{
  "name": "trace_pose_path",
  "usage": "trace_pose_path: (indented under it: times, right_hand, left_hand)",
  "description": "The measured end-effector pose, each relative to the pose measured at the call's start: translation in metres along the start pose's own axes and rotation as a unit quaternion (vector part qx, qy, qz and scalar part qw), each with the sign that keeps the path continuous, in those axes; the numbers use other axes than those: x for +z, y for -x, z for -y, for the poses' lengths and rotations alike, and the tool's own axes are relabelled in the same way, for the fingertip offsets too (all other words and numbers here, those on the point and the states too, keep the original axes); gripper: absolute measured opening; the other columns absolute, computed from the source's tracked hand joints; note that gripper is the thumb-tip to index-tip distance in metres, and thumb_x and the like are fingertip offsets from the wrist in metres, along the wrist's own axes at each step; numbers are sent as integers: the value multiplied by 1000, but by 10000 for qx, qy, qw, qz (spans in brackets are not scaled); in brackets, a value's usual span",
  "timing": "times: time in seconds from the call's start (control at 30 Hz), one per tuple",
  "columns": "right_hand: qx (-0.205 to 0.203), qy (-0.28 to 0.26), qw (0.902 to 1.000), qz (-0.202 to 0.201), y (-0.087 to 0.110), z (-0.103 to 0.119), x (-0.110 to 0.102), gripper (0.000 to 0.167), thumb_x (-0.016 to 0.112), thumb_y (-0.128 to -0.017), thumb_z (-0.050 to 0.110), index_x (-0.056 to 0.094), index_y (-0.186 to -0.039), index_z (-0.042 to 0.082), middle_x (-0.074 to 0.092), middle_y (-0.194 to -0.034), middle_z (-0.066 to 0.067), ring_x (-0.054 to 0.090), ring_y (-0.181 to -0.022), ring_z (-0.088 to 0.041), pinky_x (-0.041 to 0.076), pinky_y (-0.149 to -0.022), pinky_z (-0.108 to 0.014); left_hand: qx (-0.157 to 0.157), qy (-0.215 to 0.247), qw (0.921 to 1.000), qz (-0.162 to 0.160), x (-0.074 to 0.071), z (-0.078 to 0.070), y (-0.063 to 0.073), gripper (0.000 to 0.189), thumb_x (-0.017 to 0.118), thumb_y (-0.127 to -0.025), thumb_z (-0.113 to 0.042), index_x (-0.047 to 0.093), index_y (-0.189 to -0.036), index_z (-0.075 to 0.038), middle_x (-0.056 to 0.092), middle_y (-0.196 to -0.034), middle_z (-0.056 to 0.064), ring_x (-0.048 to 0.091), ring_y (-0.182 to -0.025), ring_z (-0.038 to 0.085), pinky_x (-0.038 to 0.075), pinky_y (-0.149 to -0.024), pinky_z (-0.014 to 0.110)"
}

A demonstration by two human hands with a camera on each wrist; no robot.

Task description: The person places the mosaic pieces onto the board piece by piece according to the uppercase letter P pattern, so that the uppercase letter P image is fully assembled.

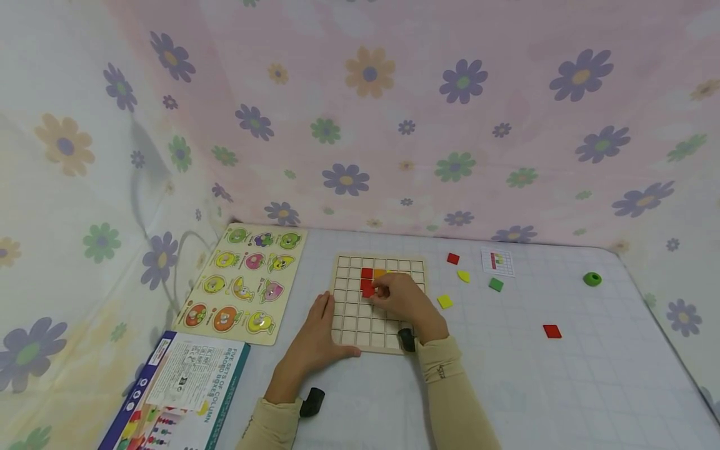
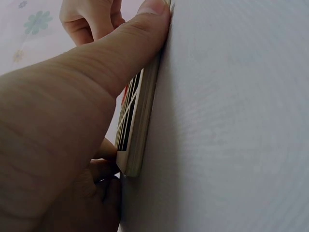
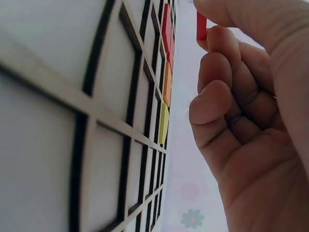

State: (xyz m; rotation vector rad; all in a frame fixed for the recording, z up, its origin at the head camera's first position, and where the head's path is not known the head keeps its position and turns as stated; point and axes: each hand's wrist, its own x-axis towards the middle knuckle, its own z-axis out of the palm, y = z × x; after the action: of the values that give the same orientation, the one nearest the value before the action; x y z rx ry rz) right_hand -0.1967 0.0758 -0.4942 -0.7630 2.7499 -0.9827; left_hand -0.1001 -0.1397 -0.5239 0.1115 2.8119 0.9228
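Note:
A wooden grid board [image 1: 349,325] lies on the white-covered table. My left hand [image 1: 315,340] steadies its near left corner, fingers stretched along the left side and thumb [image 2: 130,46] laid against the near edge. Between thumb and fingertips, my right hand [image 1: 405,303] pinches a small red square tile [image 3: 201,25] over the board. Red tiles [image 1: 367,273] sit in grid cells just beyond it, followed by an orange tile [image 3: 167,82] and a yellow tile [image 3: 163,123] in one row. The right hand partly covers these in the head view.
Right of the board lie a yellow square [image 1: 445,301], a yellow rounded piece [image 1: 464,276], a green tile [image 1: 496,284], red tiles [image 1: 552,331] and a pattern card [image 1: 506,262]. A green bead [image 1: 592,279] is farther right. Leftward are a fruit puzzle [image 1: 247,275] and a box [image 1: 185,381].

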Motion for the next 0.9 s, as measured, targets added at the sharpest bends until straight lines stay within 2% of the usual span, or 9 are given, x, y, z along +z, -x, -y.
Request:
trace_pose_path:
  times: [0.53,0.9]
  right_hand:
    - [264,3,9994,220,-2,5,4,17,76,-89,15,77,-104,5,67,-81,4,58,-77,-9,55,-80,-32]
    - [413,116,9984,362,-3,5,8,22,75,-91,16,76,-110,5,64,-79,6,56,-77,-10,53,-78,-31]
  left_hand:
    - [15,41,10000,11,-2,-2,0,131,89,-68,-59,19,-163,-2,15,-171,16,14,-159,34,32,-124,51]
    - [44,-42,10000,-39,-1,-1,1,132,90,-67,-60,20,-162,-1,17,-170,17,16,-159,35,33,-123,52]
